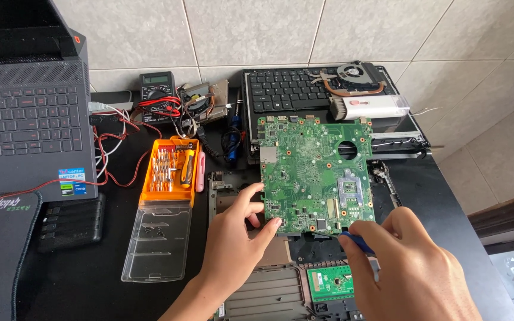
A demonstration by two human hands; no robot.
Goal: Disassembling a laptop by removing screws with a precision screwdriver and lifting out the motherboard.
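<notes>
Resting over an opened laptop chassis (269, 291) on the black surface (447, 196): green motherboard (313, 172), long axis running away from the person. Left hand (236, 244) pinches its near-left edge, fingers partly spread. Right hand (414, 267), just beside the near-right corner, closed around a blue-handled screwdriver (355, 242) pointing toward the board.

Matt green circuit board (313, 172); glossy clear plastic lid (156, 241)

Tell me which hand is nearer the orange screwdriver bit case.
Left. The left hand grips the green motherboard's left edge, just right of the orange bit case; the right hand is farther right, holding a blue-handled tool.
</notes>
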